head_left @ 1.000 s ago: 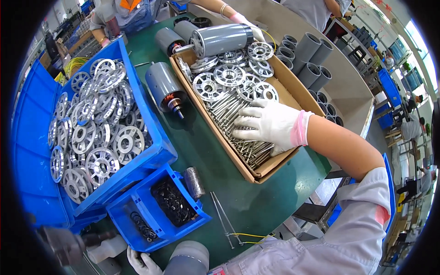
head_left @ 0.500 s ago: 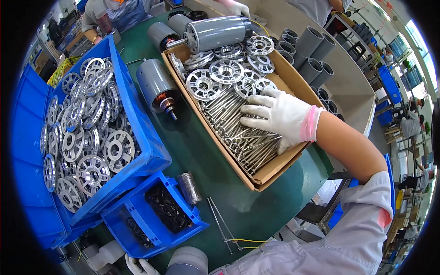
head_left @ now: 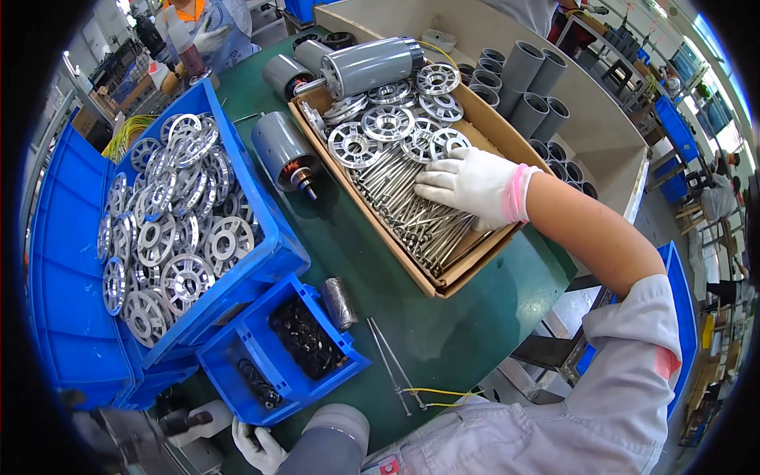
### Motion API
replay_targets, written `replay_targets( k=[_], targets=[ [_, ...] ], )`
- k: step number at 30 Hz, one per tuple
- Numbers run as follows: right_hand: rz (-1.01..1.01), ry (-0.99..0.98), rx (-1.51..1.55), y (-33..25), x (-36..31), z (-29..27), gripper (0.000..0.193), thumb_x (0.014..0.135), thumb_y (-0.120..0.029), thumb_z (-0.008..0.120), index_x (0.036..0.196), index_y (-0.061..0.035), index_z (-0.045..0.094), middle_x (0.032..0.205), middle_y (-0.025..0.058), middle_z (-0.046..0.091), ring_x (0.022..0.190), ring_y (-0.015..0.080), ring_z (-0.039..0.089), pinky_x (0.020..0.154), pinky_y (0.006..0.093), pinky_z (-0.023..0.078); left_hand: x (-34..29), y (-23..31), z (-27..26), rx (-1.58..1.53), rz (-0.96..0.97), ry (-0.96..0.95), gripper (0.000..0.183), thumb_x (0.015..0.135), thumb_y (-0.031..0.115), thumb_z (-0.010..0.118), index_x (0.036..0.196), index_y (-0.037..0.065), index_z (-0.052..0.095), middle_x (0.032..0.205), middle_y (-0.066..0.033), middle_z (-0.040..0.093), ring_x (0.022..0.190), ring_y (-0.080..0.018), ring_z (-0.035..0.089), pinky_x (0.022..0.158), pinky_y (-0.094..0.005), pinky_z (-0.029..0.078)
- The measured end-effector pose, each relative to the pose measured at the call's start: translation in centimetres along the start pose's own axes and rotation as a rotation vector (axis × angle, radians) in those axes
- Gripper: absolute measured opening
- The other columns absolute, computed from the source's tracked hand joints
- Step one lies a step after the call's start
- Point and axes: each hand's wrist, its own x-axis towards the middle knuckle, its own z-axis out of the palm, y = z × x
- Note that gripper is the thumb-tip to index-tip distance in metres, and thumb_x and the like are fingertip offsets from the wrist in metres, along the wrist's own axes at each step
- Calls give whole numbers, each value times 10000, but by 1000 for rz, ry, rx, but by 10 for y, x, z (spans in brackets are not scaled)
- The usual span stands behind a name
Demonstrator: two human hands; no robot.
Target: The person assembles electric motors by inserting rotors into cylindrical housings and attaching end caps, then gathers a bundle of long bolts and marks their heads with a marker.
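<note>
My right hand (head_left: 467, 186), in a white glove with a pink cuff, lies over thin metal rods (head_left: 396, 182) in an open cardboard box (head_left: 388, 253). Its fingers are stretched out and near each other; what lies under the palm is hidden. Slotted round metal end caps (head_left: 388, 123) sit beyond the rods, and a grey motor (head_left: 372, 67) rests across the box's far end. At the lower edge my left hand (head_left: 260, 450), also gloved, shows loosely bent fingers apart, with no object visible in them. Beside it rises a grey cylinder (head_left: 324, 443).
A large blue bin (head_left: 277, 249) of metal end caps stands left. Nearer is a divided blue tray (head_left: 237, 348) with black parts. A motor armature in its casing (head_left: 281, 146), a wrapped cylinder (head_left: 339, 301) and two rods (head_left: 388, 364) lie on the green table. Grey tubes (head_left: 522, 75) stand far right.
The view has shifted, so the bins sit farther right in it. My right hand's fingers have drawn closer together over the rods. Across the table, another person's gloved hands have moved.
</note>
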Motion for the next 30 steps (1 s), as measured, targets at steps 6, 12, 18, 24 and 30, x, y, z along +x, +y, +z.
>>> replay_targets(
  k=[6,12,18,24,30],
  targets=[
    [144,-75,-24,-6,6,-11,1060,447,-263,843,1357,-56,341,1375,113,404,1292,241,371,1027,395,322,-14,-18,11,-286,-343,-91,371,804,73,498,1158,-29,544,1242,-171,495,1081,-265,519,896,-322,413],
    [183,-108,-81,-13,19,-12,996,445,-233,830,1317,-37,391,1281,119,472,1203,256,451,946,378,400,-20,-32,17,-256,-261,-126,347,795,70,526,1129,-12,568,1215,-166,515,1075,-275,521,925,-354,405],
    [156,37,22,-7,5,6,935,466,-190,800,1309,-67,417,1228,135,492,1131,293,501,927,385,425,-13,-35,16,-165,-4,-103,303,764,74,579,1055,-9,595,1083,-204,580,1005,-343,545,889,-414,426],
    [296,-119,-7,-22,17,-9,950,437,-166,805,1304,-87,424,1244,132,481,1138,296,496,921,395,427,-9,-37,18,-112,61,-163,296,813,173,615,1056,5,601,1093,-183,585,1005,-341,548,887,-416,426],
    [335,-189,-54,-20,22,-20,987,391,-241,874,1277,-109,460,1210,86,486,1115,296,512,917,414,417,-3,-25,11,-233,-21,-138,285,827,180,605,1055,9,607,1094,-171,589,1009,-324,553,894,-404,425]
  ],
)
